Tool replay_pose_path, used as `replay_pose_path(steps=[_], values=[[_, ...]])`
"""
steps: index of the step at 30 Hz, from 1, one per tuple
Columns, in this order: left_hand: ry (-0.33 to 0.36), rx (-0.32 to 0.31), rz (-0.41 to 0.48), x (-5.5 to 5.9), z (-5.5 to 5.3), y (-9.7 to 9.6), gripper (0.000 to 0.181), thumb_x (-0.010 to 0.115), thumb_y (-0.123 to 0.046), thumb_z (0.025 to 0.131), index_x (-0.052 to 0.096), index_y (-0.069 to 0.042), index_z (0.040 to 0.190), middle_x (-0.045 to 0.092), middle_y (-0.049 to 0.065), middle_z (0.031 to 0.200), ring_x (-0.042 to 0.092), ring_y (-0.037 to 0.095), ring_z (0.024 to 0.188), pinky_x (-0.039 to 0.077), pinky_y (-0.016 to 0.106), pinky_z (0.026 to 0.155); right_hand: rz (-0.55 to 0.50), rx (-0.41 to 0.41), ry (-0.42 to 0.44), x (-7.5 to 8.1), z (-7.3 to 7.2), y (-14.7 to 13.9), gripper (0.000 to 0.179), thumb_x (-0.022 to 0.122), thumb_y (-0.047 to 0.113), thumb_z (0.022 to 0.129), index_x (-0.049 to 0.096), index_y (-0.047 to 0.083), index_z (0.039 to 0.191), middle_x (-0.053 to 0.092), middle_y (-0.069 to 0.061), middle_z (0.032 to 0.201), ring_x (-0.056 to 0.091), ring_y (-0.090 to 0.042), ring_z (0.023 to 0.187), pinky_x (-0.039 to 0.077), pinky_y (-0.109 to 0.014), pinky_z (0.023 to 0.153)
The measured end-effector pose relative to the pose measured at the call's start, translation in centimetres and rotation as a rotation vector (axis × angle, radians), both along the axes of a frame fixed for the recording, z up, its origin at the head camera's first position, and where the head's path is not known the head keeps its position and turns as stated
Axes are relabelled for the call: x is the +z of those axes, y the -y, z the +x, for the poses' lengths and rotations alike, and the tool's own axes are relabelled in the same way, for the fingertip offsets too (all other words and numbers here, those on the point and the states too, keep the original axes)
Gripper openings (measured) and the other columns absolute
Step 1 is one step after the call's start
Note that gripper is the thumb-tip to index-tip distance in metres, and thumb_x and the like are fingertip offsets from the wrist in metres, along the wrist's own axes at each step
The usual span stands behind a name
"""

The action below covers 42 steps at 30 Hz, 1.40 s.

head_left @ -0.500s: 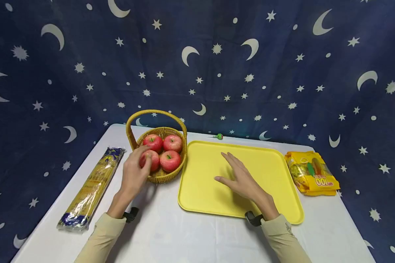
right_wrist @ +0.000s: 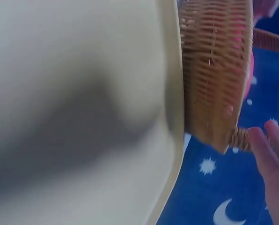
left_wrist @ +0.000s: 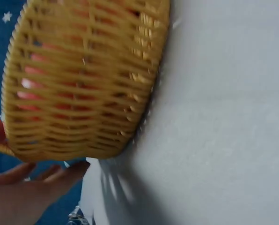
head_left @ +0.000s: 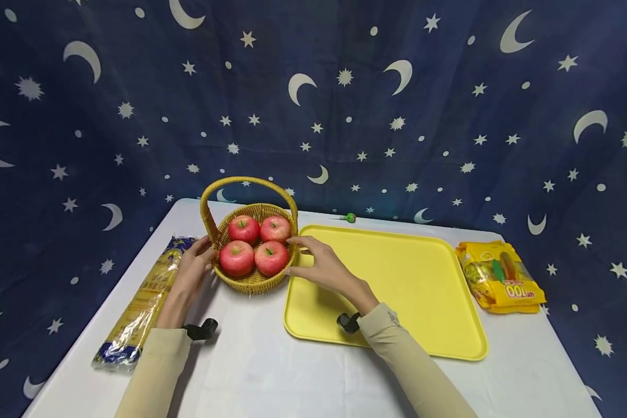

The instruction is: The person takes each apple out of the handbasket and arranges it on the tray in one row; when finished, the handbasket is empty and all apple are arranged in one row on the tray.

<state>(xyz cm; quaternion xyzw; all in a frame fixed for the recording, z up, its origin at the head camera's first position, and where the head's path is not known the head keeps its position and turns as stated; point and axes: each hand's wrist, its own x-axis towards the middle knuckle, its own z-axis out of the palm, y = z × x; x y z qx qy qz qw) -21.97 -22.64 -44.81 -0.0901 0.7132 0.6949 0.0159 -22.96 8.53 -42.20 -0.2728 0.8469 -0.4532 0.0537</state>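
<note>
A yellow wicker basket [head_left: 251, 285] with a tall arched handle stands at the back left, holding several red apples [head_left: 237, 258]. My left hand [head_left: 188, 276] is at the basket's left side, fingertips right at the rim. In the left wrist view its fingers [left_wrist: 60, 180] lie loosely extended along the weave, with the thumb near the rim. On the opposite side, my right hand [head_left: 329, 267] reaches over the yellow tray [head_left: 397, 278], its fingertips close to the basket's right rim. Straight fingers [right_wrist: 266, 154] show beside the handle's base in the right wrist view.
A long packet of spaghetti [head_left: 141, 307] lies to the left, partly behind my left forearm. On the right is a yellow snack bag [head_left: 500, 278]. A small green-headed item [head_left: 350, 217] rests behind the tray. A dark star-patterned cloth [head_left: 313, 116] rises behind the white table [head_left: 271, 360].
My left hand has moved from above the front-left apple to the basket's left side. My right hand has moved left from over the tray to the basket's right rim.
</note>
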Motion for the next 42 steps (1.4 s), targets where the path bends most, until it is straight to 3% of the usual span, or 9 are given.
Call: replay_pose_path(steps=[3,7,15,23,28,32,38,42], values=[[-0.005,-0.035,0.031,-0.2,-0.8,0.5,0.063,0.045,-0.005,0.104,0.023,-0.003,0.164,0.032,0.022,0.165,0.054,0.004,0.112,0.050,0.008,0.085,0.037,0.054,-0.060,0.2,-0.7,1.6,0.066,0.084,0.027,0.088,0.056,0.006,0.144,0.060,-0.015,0.141,0.058,-0.035,0.127,0.050,-0.049,0.111],[-0.005,-0.066,0.038,-0.5,-1.5,0.6,0.067,0.047,-0.004,0.103,0.021,-0.004,0.164,0.029,0.021,0.167,0.054,0.002,0.113,0.050,0.008,0.086,0.116,0.083,-0.123,0.4,-1.4,3.1,0.062,0.084,0.026,0.088,0.058,0.008,0.141,0.060,-0.011,0.139,0.056,-0.028,0.125,0.049,-0.044,0.111],[0.021,-0.088,0.046,-1.0,-1.4,0.7,0.066,0.038,0.001,0.103,0.015,-0.006,0.164,0.022,0.017,0.169,0.039,0.021,0.136,0.046,0.007,0.091,0.298,0.126,-0.133,0.0,-2.4,5.6,0.059,0.079,0.023,0.092,0.056,0.008,0.143,0.052,-0.011,0.147,0.042,-0.030,0.140,0.036,-0.048,0.123],[0.025,-0.056,0.064,-0.4,-1.1,0.3,0.065,0.037,0.002,0.103,0.016,-0.007,0.164,0.021,0.016,0.170,0.036,0.026,0.140,0.048,0.011,0.091,0.388,0.109,-0.119,-0.1,-3.4,6.3,0.061,0.081,0.024,0.090,0.056,0.009,0.144,0.052,-0.012,0.148,0.043,-0.030,0.141,0.038,-0.043,0.122],[0.048,-0.042,0.043,-0.2,-0.8,0.2,0.064,0.037,0.001,0.104,0.016,-0.007,0.164,0.026,0.017,0.168,0.037,0.027,0.144,0.048,0.015,0.099,0.423,0.137,-0.127,-0.1,-3.9,6.2,0.063,0.083,0.026,0.089,0.056,0.008,0.143,0.053,-0.012,0.147,0.045,-0.030,0.139,0.041,-0.041,0.120],[0.035,-0.007,0.026,-0.3,-0.1,0.1,0.065,0.038,0.003,0.102,0.018,-0.004,0.164,0.030,0.021,0.166,0.046,0.022,0.136,0.051,0.012,0.091,0.440,0.170,-0.164,-0.3,-4.3,6.3,0.062,0.083,0.025,0.088,0.058,0.007,0.142,0.056,-0.010,0.145,0.048,-0.027,0.135,0.042,-0.037,0.118],[0.015,0.072,0.052,-0.4,0.9,-0.5,0.066,0.039,0.005,0.102,0.014,-0.001,0.163,0.025,0.023,0.166,0.038,0.032,0.146,0.052,0.007,0.083,0.473,0.172,-0.173,-0.3,-4.5,6.5,0.070,0.086,0.031,0.086,0.056,0.007,0.145,0.050,-0.012,0.147,0.049,-0.027,0.134,0.044,-0.037,0.117],[0.019,0.102,0.079,-0.5,1.2,-0.7,0.066,0.042,0.005,0.102,0.016,0.000,0.162,0.028,0.023,0.165,0.044,0.030,0.139,0.053,0.008,0.083,0.501,0.173,-0.165,-0.4,-4.5,6.6,0.072,0.087,0.029,0.085,0.054,0.009,0.146,0.043,-0.017,0.148,0.049,-0.029,0.133,0.046,-0.038,0.115]])
